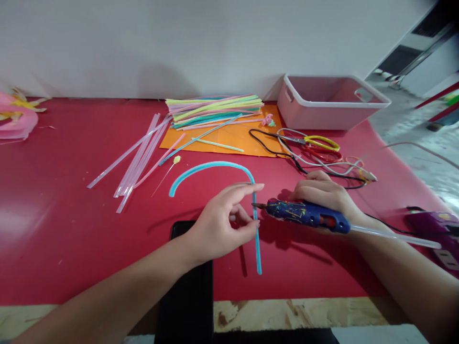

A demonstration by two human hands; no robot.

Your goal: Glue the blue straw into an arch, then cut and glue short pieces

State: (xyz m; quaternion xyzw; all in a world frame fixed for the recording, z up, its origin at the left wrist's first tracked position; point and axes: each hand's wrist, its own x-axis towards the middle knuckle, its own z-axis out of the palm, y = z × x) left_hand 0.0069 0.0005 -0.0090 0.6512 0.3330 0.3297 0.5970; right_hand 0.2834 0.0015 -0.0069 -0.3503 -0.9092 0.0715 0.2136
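Observation:
A light-blue pipe cleaner (215,165), bent into a hook shape, is pinched between the thumb and fingers of my left hand (224,220). Its straight end hangs down past my thumb. My right hand (322,193) is wrapped around a dark blue glue gun (301,212) spotted with dried colours. The nozzle points left and meets the pipe cleaner between my left thumb and forefinger. A clear glue stick (398,235) juts out of the gun's back end.
Several pipe cleaners (215,110) lie piled on an orange sheet (222,143). Clear glue sticks (143,157) lie to the left. Scissors (322,142) and cables sit before a pink bin (315,114). A purple power strip (430,227) is at right, a black flat object (190,286) in front.

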